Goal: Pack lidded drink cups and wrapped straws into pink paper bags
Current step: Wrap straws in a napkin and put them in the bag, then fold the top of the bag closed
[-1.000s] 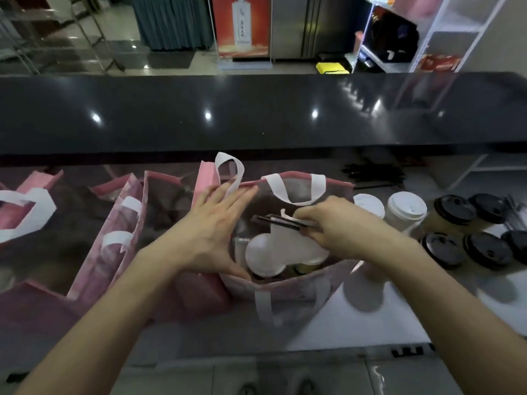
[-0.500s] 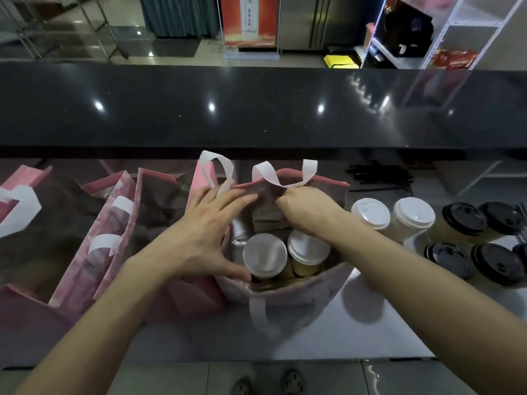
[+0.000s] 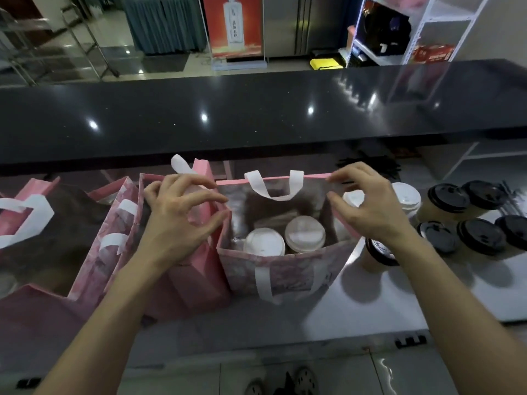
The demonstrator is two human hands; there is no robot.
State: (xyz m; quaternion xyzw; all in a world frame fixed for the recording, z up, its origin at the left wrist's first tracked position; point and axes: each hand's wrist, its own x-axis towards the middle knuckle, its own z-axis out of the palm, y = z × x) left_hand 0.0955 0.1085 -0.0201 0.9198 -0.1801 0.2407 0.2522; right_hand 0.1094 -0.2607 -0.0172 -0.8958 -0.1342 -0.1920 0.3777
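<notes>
A pink paper bag (image 3: 285, 269) with white handles stands open in the middle of the worktop. Inside it sit two lidded cups (image 3: 263, 242) (image 3: 304, 233) side by side. A dark flat bundle (image 3: 272, 220), dim and hard to make out, lies behind them. My left hand (image 3: 182, 215) pinches the bag's left rim between thumb and forefinger. My right hand (image 3: 370, 209) grips the right rim with its fingers curled over the edge. The two hands hold the mouth of the bag spread wide and square.
More pink bags (image 3: 182, 283) (image 3: 31, 223) crowd the left side. White-lidded cups (image 3: 406, 196) and several black-lidded cups (image 3: 449, 199) stand to the right, one (image 3: 380, 253) just under my right wrist. Black straws (image 3: 368, 166) lie behind. A black counter ledge (image 3: 256, 118) runs across the back.
My right hand put the dark straw bundle into the bag and came out. Both hands moved to the side rims and pulled the bag's mouth wide.
</notes>
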